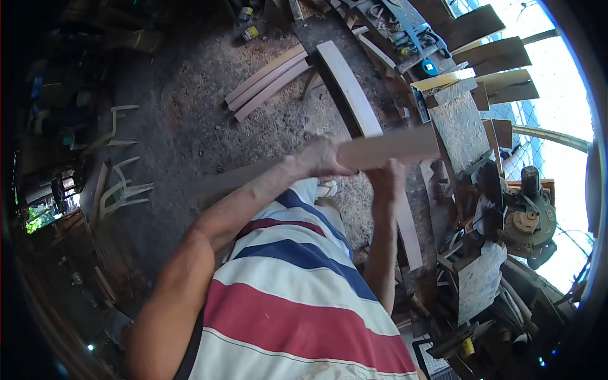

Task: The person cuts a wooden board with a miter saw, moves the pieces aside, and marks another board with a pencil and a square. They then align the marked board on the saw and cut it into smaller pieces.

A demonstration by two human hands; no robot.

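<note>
Our shirt point(297, 285) nearest, our left hand point(323, 157) gripping a board point(396, 148) just beyond the shirt, our right hand point(386, 173) apparently gripping it too, partly hidden, a plank point(351, 92) ahead-right of the shirt, three strips point(267, 82) well ahead-left.

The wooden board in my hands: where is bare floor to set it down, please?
The wooden board could probably go on the floor, shavings-strewn but open, between the pale chair-like frames and the three wooden strips. The gap between these strips and the long pale plank is narrower. The right side is crowded: hand tools, wooden panels and a power tool.
</note>
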